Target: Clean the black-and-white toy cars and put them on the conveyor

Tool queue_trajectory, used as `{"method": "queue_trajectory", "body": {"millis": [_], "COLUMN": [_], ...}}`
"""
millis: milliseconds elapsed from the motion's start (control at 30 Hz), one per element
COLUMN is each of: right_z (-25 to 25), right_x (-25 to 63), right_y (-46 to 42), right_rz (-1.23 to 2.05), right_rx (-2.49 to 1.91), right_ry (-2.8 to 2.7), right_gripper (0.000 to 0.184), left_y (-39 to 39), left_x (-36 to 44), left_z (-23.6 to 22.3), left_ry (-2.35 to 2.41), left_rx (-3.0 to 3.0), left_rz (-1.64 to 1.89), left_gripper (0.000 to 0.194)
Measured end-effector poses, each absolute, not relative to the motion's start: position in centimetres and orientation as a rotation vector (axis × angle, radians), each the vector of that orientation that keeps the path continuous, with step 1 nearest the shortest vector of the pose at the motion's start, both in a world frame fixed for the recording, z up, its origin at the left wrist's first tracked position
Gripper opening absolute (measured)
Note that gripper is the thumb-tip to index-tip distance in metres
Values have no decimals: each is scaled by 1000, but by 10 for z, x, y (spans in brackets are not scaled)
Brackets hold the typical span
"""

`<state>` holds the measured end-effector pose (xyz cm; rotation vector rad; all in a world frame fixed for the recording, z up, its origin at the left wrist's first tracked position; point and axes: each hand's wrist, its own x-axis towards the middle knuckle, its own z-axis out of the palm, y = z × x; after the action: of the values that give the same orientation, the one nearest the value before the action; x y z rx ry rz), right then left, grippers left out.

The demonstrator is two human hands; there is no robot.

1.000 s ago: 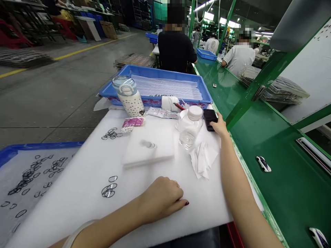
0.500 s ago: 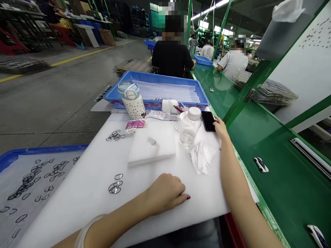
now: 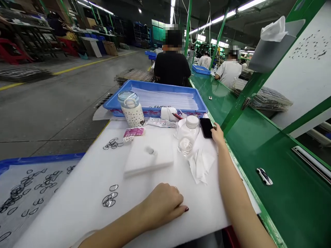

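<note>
My left hand (image 3: 165,204) rests on the white foam-like table surface (image 3: 77,193). Its fingers are curled in and the thumb points right; nothing shows in it. Beyond the left edge of that hand lie several thin dark rings (image 3: 110,199). At the far right corner, my right hand (image 3: 218,133) has its fingers closed on the right edge of a black smartphone (image 3: 206,127), whose screen is dark. Left of the phone stands a clear bottle (image 3: 188,136) with a white cap, and a crumpled tissue (image 3: 201,167) lies in front of it. A white foam block (image 3: 148,158) carries a small translucent piece (image 3: 150,150).
A dotted cup (image 3: 132,112), a pink packet of cotton swabs (image 3: 133,133) and more rings (image 3: 112,143) stand or lie behind. A blue tray (image 3: 160,84) borders the back. Another tray (image 3: 43,160) with rings is at left. The green conveyor (image 3: 248,148) carries white toy-car-like pieces (image 3: 264,176).
The camera view has tilted up, so the table sits lower in the picture. On the conveyor, a white piece has shifted toward me. Both hands keep about the same pose.
</note>
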<state>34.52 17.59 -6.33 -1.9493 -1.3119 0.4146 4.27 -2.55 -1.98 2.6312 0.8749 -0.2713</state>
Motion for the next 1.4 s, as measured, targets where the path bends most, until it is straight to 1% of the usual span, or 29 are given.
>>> {"method": "queue_trajectory", "body": {"millis": [67,167,200,233,267,333,400,500,667,1167,1400], "right_z": [-66,-69,-69,-69,-67,-63,-58,-50,-47,-44,-39], "right_x": [344,341,340,340,340,340,341,340,336,336,319], "right_y": [177,179,179,179,180,182,187,199,213,210,207], "right_rz": [399,387,389,393,398,404,401,386,373,308,302], "right_rx": [-1958,-1994,-2008,-2021,-2031,-2046,-2053,-2059,-2111,-2167,-2104], "right_ry": [-1349,-1412,-1424,-1430,-1433,-1434,-1446,-1476,-1505,-1577,-1648], "right_gripper": [57,85,89,88,83,65,53,47,43,44,43], "left_y": [-25,-25,-25,-25,-25,-26,-27,-27,-27,-27,-27], "left_x": [42,41,41,40,40,40,40,40,42,43,42], "left_z": [-23,-26,-27,-28,-29,-31,-32,-32,-29,-27,-31], "left_ry": [877,864,856,852,851,857,858,858,890,909,920], "left_rx": [2633,2620,2618,2620,2628,2644,2650,2651,2656,2625,2618], "left_rz": [-249,-220,-208,-196,-186,-172,-155,-137,-185,-262,-286], "left_gripper": [39,41,42,42,42,42,41,40,39,40,39]}}
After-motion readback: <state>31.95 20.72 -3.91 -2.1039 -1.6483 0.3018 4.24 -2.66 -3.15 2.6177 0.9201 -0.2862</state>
